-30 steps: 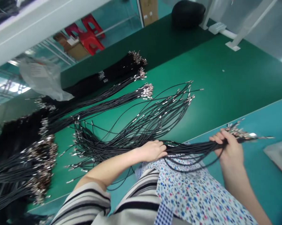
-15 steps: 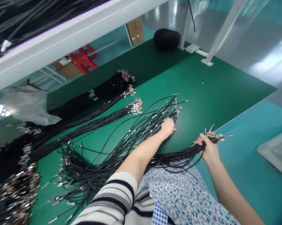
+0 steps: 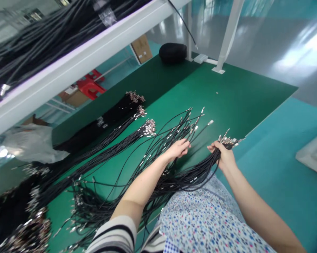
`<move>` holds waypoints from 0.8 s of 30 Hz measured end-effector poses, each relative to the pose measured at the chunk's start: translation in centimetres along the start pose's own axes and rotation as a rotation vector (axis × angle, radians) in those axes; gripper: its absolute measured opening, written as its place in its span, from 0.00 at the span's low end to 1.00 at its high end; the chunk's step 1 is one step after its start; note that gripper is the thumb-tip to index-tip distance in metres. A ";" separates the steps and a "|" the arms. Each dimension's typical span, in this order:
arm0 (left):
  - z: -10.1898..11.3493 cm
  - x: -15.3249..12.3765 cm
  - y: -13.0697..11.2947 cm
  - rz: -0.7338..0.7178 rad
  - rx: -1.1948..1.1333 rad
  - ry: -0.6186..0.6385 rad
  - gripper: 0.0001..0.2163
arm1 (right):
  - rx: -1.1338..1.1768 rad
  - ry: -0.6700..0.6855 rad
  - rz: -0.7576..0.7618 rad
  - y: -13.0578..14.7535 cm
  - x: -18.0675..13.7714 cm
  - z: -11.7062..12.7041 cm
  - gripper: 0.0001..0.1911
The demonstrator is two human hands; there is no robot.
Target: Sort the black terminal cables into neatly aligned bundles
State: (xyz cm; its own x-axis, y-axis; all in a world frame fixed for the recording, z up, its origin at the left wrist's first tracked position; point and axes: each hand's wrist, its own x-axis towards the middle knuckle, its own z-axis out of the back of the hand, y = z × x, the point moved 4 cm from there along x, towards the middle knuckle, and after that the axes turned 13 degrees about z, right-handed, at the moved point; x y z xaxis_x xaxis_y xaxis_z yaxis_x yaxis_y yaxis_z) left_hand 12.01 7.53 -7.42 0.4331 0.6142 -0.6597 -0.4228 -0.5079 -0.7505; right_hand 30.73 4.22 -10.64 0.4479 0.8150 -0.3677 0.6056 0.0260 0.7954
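My right hand point(image 3: 225, 154) is wrapped round a thick bundle of black cables point(image 3: 200, 168) just below their silvery metal ends, which stick out past my fist. The bundle runs left across my lap, along the table's front edge. To its left, my left hand point(image 3: 178, 149) is closed on a few black cables point(image 3: 200, 130), whose pale tips point up and to the right beyond my fingers. Beneath and behind it, a loose fan of more black cables point(image 3: 158, 149) spreads over the green table point(image 3: 243, 95). Their other ends lie tangled at the lower left.
Two neat cable bundles point(image 3: 121, 138) and a thicker dark bundle point(image 3: 95, 126) lie farther back. A clear plastic bag point(image 3: 39, 144) is at the left. Above the table runs a white shelf rail point(image 3: 90, 52) with cables on it. A black pouch point(image 3: 173, 53) sits near the white post point(image 3: 228, 38).
My left hand has lifted off the fan of cables and come back with a few of them, their tips now raised. My right hand keeps hold of its bundle. The view has shifted slightly.
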 end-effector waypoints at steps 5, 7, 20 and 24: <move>-1.3 -3.0 0.4 -0.006 0.047 -0.114 0.15 | 0.100 0.051 0.066 1.4 -1.0 -3.1 0.15; -2.2 -3.3 0.7 -0.018 -0.010 -0.126 0.15 | 0.056 0.027 0.076 1.8 -1.5 -3.5 0.15; -4.1 -1.8 0.5 -0.145 -0.262 -0.166 0.16 | -0.430 0.405 0.296 1.5 -3.0 -4.8 0.05; -4.9 -1.9 1.2 -0.149 -0.332 -0.147 0.19 | -0.387 0.417 0.262 0.2 -3.1 -5.6 0.11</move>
State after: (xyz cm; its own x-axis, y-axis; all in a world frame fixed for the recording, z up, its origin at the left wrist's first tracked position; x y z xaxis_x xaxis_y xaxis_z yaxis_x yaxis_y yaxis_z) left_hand 14.57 2.75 -7.23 0.3415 0.7638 -0.5477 -0.0730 -0.5594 -0.8257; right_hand 25.78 4.89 -6.66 0.2072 0.9781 0.0206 0.1929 -0.0615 0.9793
